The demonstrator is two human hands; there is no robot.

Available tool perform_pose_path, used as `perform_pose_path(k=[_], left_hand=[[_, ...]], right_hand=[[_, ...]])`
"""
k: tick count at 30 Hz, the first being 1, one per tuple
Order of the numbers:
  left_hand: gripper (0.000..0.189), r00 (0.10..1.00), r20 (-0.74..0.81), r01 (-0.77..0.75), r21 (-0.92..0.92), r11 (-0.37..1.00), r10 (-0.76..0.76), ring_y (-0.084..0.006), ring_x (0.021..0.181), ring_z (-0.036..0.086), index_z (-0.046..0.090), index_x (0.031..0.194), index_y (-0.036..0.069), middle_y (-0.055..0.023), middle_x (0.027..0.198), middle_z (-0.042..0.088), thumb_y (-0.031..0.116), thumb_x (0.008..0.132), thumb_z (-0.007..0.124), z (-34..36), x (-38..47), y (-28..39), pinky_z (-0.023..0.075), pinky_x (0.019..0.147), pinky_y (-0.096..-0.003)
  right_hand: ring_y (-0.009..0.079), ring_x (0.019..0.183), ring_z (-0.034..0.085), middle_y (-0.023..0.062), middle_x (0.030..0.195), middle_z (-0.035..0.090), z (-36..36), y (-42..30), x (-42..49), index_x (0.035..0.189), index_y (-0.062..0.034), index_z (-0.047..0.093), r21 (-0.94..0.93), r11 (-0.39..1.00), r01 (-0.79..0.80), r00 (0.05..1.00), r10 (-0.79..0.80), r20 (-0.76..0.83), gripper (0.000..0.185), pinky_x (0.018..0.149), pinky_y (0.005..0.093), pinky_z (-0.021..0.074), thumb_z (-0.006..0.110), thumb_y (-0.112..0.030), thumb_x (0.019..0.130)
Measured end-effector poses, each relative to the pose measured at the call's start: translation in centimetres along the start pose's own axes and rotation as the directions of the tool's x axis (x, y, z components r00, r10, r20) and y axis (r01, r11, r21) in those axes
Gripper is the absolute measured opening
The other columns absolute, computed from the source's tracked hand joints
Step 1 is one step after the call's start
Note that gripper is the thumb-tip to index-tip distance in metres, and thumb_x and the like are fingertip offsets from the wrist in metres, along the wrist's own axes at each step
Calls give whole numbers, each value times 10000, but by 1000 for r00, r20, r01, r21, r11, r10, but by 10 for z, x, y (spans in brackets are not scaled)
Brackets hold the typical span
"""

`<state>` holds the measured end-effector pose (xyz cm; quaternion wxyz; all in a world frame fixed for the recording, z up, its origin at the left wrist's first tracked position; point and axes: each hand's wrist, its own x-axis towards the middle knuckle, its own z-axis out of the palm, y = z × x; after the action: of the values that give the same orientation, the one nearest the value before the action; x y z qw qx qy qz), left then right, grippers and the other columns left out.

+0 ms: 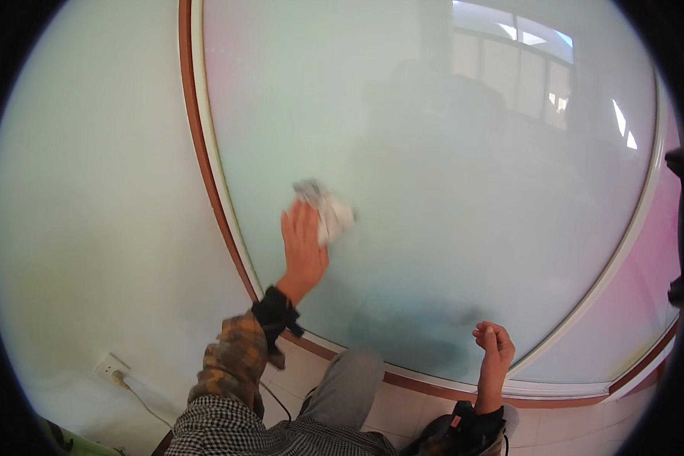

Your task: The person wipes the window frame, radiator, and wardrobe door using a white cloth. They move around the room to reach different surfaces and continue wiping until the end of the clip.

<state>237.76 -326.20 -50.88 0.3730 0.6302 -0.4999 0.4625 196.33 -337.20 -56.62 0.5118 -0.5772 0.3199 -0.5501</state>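
Observation:
A large frosted glass panel [433, 216] with pale green, white and bluish tints fills the view before me. Left of centre, my left hand [303, 242] lies against it, fingers stretched upward, pressing a crumpled white and grey cloth [333, 219]. The cloth looks blurred and sticks out above and to the right of the fingers. My right hand [495, 342] is at the lower right in front of the glass, its fingers curled; nothing shows in it. Whether it touches the glass cannot be told.
A brown and cream frame [205, 165] edges the panel. On the left wall is a socket [112, 367] with a plugged-in cable. Pink-tinted glass [650, 228] stands at the right. My knee [347, 387] is close to the bottom frame, above a tiled floor [399, 404].

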Motion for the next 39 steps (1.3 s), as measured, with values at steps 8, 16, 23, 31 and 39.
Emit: perform_pose_path(k=[8,16,23,31,39], left_hand=[[646,992,-125,-14,-57,998,6,-529,1356,393,522,1455,15,-303,1474,422,-22,812,571,9,30,1,326,1130,-605],[593,995,93,25,-51,998,-21,-556,1344,379,578,1348,22,-321,1463,389,-95,767,618,9,-92,-26,333,1116,-628],[647,916,-322,206,-135,969,-239,-479,1323,401,474,1454,-31,-296,1494,391,-133,817,516,-3,76,-65,372,1102,-521],[539,985,170,-28,-95,995,43,-532,1345,389,575,1334,-2,-296,1441,426,-20,802,654,-6,-66,-5,343,1121,-600],[630,976,-219,13,32,999,-6,-465,1364,417,514,1442,20,-287,1484,445,-86,822,548,-32,102,-103,363,1149,-498]], right_hand=[[166,911,691,82,1017,728,11,-3,1,1092,22,702,-31,999,18,999,-17,44,259,832,299,523,586,-206,1058],[163,903,682,76,1004,720,20,6,6,1085,24,704,-49,999,-1,995,5,97,265,834,304,521,589,-213,1056],[142,912,651,63,980,711,23,12,12,1065,21,703,-72,997,2,995,5,97,267,828,289,504,593,-222,1051],[87,816,520,20,917,655,29,26,18,1008,11,691,-121,985,123,992,-123,6,209,722,254,426,596,-172,1043],[75,803,503,2,903,632,21,25,16,1006,8,690,-210,974,87,996,-79,46,194,684,243,414,591,-154,1047]])
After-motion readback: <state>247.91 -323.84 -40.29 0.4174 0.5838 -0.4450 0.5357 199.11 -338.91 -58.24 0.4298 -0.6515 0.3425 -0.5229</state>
